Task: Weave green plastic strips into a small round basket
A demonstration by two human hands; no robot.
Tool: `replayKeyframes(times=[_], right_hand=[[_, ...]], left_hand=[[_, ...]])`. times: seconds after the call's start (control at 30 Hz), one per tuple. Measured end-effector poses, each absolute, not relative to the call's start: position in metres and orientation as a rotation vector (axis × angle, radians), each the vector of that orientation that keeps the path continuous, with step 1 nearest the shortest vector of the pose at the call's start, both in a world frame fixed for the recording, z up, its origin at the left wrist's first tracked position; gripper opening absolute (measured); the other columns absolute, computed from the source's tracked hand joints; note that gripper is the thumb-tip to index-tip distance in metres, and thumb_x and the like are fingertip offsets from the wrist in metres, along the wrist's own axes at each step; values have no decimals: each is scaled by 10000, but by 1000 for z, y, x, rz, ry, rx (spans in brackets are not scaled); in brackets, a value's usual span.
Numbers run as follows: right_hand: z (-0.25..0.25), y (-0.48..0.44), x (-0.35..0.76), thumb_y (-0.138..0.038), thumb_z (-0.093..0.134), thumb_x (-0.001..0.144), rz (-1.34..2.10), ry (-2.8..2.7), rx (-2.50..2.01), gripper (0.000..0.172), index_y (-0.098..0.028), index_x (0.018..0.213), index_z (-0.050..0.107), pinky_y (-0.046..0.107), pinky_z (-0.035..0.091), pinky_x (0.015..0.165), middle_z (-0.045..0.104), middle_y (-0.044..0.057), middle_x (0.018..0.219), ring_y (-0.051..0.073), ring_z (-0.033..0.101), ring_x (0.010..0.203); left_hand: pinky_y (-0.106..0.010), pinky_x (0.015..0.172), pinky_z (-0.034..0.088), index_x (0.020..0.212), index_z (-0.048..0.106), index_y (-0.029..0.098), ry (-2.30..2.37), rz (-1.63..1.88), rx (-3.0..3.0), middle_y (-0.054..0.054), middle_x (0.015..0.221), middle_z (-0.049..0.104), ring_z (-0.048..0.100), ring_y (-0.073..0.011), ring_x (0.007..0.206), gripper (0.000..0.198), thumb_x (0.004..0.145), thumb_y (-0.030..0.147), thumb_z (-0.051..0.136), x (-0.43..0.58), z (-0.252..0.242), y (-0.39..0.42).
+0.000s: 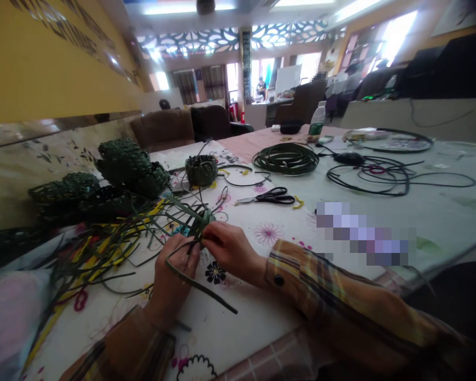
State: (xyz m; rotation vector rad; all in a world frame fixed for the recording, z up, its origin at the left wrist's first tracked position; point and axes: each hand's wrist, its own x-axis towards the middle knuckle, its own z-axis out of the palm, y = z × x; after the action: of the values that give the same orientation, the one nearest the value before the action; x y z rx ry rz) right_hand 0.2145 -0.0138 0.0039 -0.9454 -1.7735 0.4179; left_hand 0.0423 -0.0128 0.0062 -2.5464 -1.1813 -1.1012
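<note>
Both of my hands meet over the flowered tablecloth around a partly woven piece of dark green flat strips (pixel 200 219). My left hand (pixel 173 267) is closed on the lower side of this weaving. From the right, my right hand (pixel 228 246) pinches at the strips with its fingertips, close against the left thumb. One long loose strip (pixel 206 291) curves out over the left hand and ends toward the lower right. Other strip ends fan out to the upper left. My fingers hide the spot where the strips cross.
Black-handled scissors (pixel 275 196) lie beyond my hands, near a small woven basket (pixel 201 169). Coiled green strip (pixel 285 159) and a plastic bottle (pixel 317 121) stand farther back. Finished green weavings (pixel 122 164) and loose green and yellow strips (pixel 103 248) fill the left.
</note>
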Motion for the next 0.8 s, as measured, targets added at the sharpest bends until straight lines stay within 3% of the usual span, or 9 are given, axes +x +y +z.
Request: replayKeyframes(times=[0.37, 0.53, 0.63, 0.8], right_hand=[[2, -18, 213, -141, 510, 892, 343, -1766, -1033, 147, -187, 752, 503, 245, 375, 657, 564, 27, 766, 140, 506, 708], [7, -16, 213, -306, 677, 844, 644, -1729, -1312, 241, -176, 673, 568, 242, 289, 570, 570, -10, 624, 116, 471, 589], [6, -16, 210, -207, 625, 848, 793, -1740, -1304, 271, -167, 591, 546, 237, 255, 551, 527, -25, 556, 98, 440, 553], [4, -18, 206, -112, 553, 818, 671, -1712, -1271, 296, -175, 571, 402, 239, 216, 544, 397, -56, 543, 79, 336, 542]], left_hand=[[-367, 788, 464, 943, 648, 103, -1032, -1017, -2456, -100, 821, 624, 559, -244, 810, 166, 955, 150, 489, 46, 7, -15], [-349, 759, 461, 915, 645, 127, -1059, -1020, -2417, -86, 809, 618, 561, -240, 804, 167, 959, 169, 490, 41, 9, -12], [-351, 749, 456, 897, 643, 135, -1060, -990, -2387, -83, 791, 617, 558, -240, 788, 177, 962, 177, 484, 41, 9, -12], [-360, 771, 458, 945, 645, 117, -1014, -929, -2317, -94, 814, 639, 560, -242, 802, 150, 957, 173, 505, 45, 7, -14]])
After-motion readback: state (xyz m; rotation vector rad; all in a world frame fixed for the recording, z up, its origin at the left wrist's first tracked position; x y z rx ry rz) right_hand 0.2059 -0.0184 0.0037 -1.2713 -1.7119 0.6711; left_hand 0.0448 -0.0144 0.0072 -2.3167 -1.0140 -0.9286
